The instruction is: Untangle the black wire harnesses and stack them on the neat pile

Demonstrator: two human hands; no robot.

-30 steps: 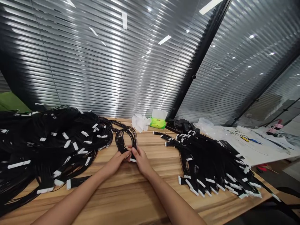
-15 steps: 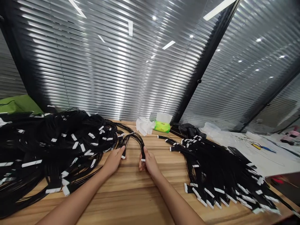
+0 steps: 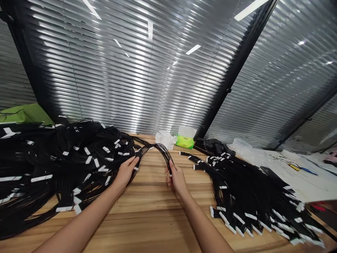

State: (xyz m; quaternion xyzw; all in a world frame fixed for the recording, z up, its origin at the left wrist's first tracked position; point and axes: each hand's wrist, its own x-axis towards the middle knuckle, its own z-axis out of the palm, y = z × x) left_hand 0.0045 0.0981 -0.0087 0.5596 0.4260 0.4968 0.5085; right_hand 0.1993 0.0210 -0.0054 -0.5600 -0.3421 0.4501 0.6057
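A thin bundle of black wires [image 3: 155, 147] arches over the wooden table [image 3: 150, 218] between my two hands. My left hand [image 3: 127, 172] is closed on the bundle's left end, right beside the big tangled heap of black wires with white tags [image 3: 58, 165]. My right hand [image 3: 177, 178] is closed on the right end, where a small white tag shows at the fingers. The two hands are about a hand's width apart.
A fanned pile of black wires with white connectors [image 3: 250, 193] lies at the right. At the back stand a green tissue pack [image 3: 185, 140] and crumpled white tissue [image 3: 164, 138]. A white surface with small tools [image 3: 297, 172] is at far right. Window blinds rise behind.
My hands, pinched together on a closed loop of wires a second ago, have drawn apart. The loop has opened into a wide arch. The camera view shifted slightly.
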